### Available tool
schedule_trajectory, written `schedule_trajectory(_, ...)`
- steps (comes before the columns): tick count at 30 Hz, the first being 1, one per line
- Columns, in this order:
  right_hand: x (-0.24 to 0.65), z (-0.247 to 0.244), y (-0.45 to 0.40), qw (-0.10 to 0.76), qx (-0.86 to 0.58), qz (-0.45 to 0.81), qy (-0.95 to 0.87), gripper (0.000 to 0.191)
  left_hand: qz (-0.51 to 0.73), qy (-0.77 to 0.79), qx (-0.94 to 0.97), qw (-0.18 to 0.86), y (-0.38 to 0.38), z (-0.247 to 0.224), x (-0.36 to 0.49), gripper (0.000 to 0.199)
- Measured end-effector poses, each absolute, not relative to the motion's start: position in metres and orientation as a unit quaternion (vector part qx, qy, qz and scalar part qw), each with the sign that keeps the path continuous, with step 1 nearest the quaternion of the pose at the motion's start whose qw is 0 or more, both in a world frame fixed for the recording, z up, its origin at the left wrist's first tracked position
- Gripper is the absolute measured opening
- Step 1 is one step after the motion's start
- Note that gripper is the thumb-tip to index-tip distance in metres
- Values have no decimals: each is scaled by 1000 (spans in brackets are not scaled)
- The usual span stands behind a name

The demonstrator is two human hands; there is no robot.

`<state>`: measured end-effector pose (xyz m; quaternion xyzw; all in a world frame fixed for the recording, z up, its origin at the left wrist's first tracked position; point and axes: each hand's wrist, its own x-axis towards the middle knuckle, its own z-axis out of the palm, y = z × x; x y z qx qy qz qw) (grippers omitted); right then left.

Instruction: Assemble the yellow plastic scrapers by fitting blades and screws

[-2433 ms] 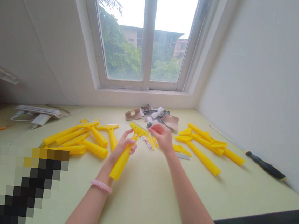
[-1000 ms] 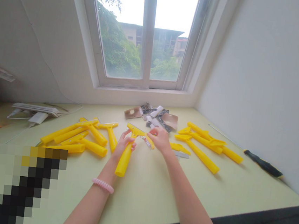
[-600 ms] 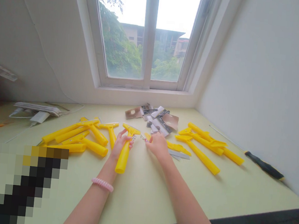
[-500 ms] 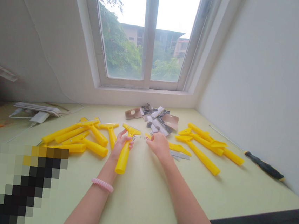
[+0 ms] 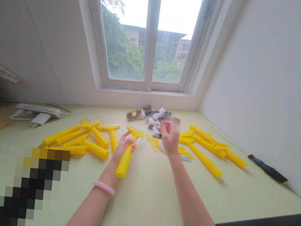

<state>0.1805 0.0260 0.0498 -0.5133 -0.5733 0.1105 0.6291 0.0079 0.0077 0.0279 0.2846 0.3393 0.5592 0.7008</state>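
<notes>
The right hand point(image 5: 169, 138) just lifted off the pale green table point(image 5: 147, 198), fingertips point(image 5: 164, 125) pinched on a thin metal pin point(image 5: 156, 125) above the paper packaging point(image 5: 134, 114) near the far edge. The left hand point(image 5: 124, 147) stays put, fingers curled around a long yellow plastic scraper point(image 5: 126, 160).

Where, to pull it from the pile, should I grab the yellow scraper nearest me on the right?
Take the yellow plastic scraper around its thick tubular handle, towards the free end, coming from the near side. That end lies clear of the other scrapers, while the flat head at the far end sits close against them.
</notes>
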Motion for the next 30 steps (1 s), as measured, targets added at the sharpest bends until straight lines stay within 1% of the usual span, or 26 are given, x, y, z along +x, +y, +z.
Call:
schedule_trajectory(4,179,52,25,640,-491,137,-575,21,549,344,294,703,5,30,10,53)
schedule_trajectory(9,180,46,31,647,-493,208,-544,23,546,350,298,701,4,32,11,54)
schedule_trajectory(11,180,45,31,651,-480,218,-546,22,543,346,303,703,3,32,11,54)
schedule_trajectory(20,176,51,23,649,-440,173,-595,15,529,330,315,716,4,32,13,56)
schedule_trajectory(30,174,55,18,632,-445,141,-619,10,520,339,309,721,4,34,13,58)
